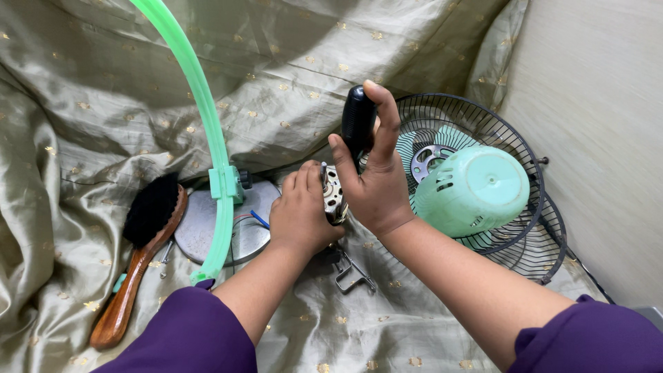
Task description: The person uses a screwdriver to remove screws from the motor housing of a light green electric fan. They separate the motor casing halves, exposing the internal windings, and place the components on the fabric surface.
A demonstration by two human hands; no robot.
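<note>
Soft, even light fills the view, bright without harshness. The silky cloth (90,103) takes a pale sheen along its folds, strongest toward the upper left, while the creases between them hold gentle shade. The metal disc (207,221) gives a dull glare on its flat face. Short, faint shadows lie under the brush (138,249) and beneath the forearms. The black handle (358,123) in the right hand (376,183) shows a thin highlight. Focus is sharp across the middle; the purple sleeves (186,335) at the bottom edge are slightly soft. The green hoop (200,90) bows, as a wide lens would bend it.
</note>
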